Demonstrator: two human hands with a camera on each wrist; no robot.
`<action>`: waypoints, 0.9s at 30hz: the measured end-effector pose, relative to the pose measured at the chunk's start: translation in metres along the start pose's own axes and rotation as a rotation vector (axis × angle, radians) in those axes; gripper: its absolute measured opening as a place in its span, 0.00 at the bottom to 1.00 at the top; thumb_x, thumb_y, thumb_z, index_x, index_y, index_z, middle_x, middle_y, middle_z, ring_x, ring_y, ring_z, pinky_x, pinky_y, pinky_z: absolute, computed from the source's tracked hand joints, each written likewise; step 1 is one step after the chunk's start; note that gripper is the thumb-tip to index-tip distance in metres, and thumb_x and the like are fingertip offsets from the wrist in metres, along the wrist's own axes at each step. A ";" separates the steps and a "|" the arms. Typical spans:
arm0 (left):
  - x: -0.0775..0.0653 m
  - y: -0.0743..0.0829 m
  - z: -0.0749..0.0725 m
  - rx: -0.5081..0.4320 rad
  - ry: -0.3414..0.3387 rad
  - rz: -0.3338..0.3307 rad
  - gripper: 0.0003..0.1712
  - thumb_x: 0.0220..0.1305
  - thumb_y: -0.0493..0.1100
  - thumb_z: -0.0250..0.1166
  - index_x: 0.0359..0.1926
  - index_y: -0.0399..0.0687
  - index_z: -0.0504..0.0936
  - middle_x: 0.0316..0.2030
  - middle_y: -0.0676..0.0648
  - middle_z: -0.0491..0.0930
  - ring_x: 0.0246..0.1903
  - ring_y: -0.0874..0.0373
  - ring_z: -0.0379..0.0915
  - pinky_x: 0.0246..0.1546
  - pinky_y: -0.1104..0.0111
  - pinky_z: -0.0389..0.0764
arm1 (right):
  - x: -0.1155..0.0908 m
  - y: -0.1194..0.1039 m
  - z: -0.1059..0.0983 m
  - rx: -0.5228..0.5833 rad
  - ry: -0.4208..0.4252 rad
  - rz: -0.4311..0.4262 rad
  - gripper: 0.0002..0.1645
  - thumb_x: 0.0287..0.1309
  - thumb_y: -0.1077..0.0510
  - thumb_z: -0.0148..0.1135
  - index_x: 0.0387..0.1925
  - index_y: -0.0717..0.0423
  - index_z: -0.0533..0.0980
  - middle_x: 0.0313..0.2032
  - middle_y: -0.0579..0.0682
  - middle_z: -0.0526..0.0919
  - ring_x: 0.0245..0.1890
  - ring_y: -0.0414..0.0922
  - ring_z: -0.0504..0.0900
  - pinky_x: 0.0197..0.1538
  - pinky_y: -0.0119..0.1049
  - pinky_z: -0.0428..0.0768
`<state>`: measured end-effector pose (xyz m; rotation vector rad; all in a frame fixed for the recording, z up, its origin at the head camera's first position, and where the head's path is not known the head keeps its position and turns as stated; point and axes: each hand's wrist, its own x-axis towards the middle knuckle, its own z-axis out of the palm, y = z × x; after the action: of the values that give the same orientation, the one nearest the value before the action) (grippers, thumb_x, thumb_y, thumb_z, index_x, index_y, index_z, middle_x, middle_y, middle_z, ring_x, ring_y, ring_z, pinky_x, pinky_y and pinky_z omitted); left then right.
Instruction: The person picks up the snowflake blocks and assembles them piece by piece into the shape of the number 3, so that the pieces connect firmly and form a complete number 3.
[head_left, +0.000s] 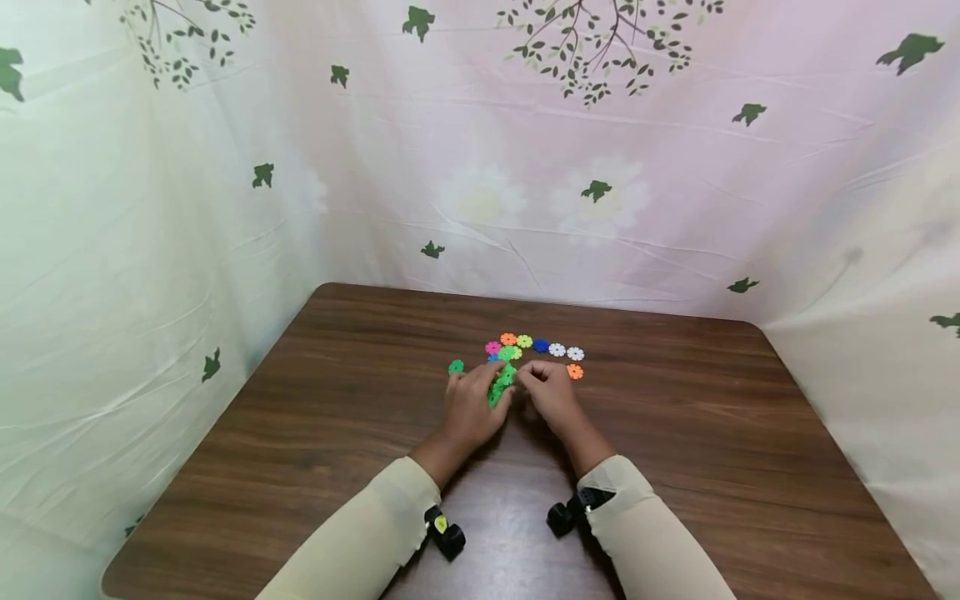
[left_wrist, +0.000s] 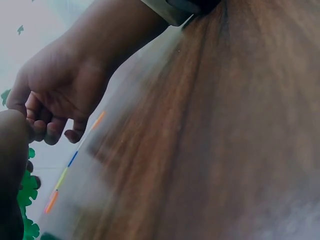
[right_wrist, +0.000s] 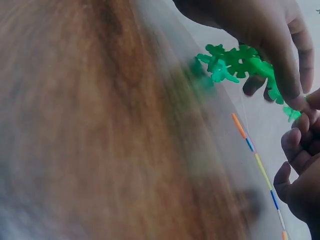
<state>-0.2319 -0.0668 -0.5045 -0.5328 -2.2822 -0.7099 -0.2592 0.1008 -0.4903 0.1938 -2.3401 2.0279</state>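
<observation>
1 left hand grasps 1 green chain near 2 white discs; 1 right hand has an unclear grip.

Looks like wood or wood-effect laminate across the counter, dark-grained and smooth, catching light in a satin sheen towards the front. Appears to be smooth plastic in the linked green pieces, faintly translucent and slightly glossy; similarly thin, flat plastic in the coloured discs. Seems thin, matt, creased cloth in the printed backdrop; matt fabric in the pale sleeves; hard black plastic in the wrist cameras.
</observation>
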 end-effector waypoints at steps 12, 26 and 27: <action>0.001 -0.002 0.001 -0.098 -0.126 -0.087 0.21 0.74 0.44 0.73 0.64 0.46 0.88 0.52 0.45 0.90 0.51 0.47 0.89 0.48 0.50 0.79 | 0.006 0.011 -0.007 -0.059 -0.041 -0.072 0.14 0.72 0.67 0.58 0.31 0.71 0.83 0.30 0.58 0.86 0.31 0.47 0.82 0.34 0.35 0.80; -0.003 -0.006 0.004 0.064 -0.093 -0.105 0.22 0.73 0.45 0.74 0.65 0.50 0.88 0.49 0.46 0.89 0.45 0.52 0.88 0.49 0.48 0.77 | 0.018 0.020 -0.029 -0.185 0.339 -0.134 0.08 0.65 0.69 0.65 0.34 0.72 0.87 0.30 0.54 0.87 0.30 0.32 0.75 0.37 0.24 0.73; -0.003 -0.007 0.005 0.074 -0.094 -0.099 0.22 0.73 0.45 0.74 0.65 0.50 0.87 0.49 0.46 0.89 0.45 0.52 0.88 0.49 0.49 0.77 | 0.019 0.021 -0.031 -0.209 0.367 -0.137 0.08 0.65 0.69 0.65 0.34 0.71 0.87 0.31 0.55 0.88 0.30 0.32 0.75 0.37 0.23 0.73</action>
<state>-0.2358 -0.0700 -0.5120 -0.4290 -2.4268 -0.6577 -0.2823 0.1326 -0.5048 -0.0250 -2.2149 1.5859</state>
